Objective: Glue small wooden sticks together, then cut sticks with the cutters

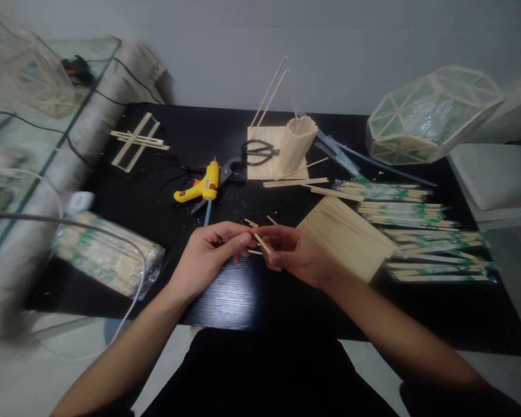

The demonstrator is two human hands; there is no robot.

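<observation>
In front of my body, over the dark table, both hands meet at a short wooden stick [263, 243]. My right hand [301, 255] grips it with thumb and bent fingers. My left hand [211, 252] is closed, its thumb and fingertips pinching at the stick's far end; exact contact there is partly hidden. A few short stick pieces [250, 222] lie on the table just beyond my fingers. A yellow hot glue gun [205, 184] rests past my left hand, beside grey-bladed cutters [232, 168]. A flat panel of sticks [351, 234] lies beside my right hand.
Black-handled scissors [259, 152] lie on a stick base [256, 168] bearing a stick cylinder [298, 145]. Wrapped chopstick packs [434, 240] line the right; a bundle [106, 252] sits left under a white cable [141, 278]. A crossed stick frame [138, 142] and polyhedral lattice [434, 116] stand farther back.
</observation>
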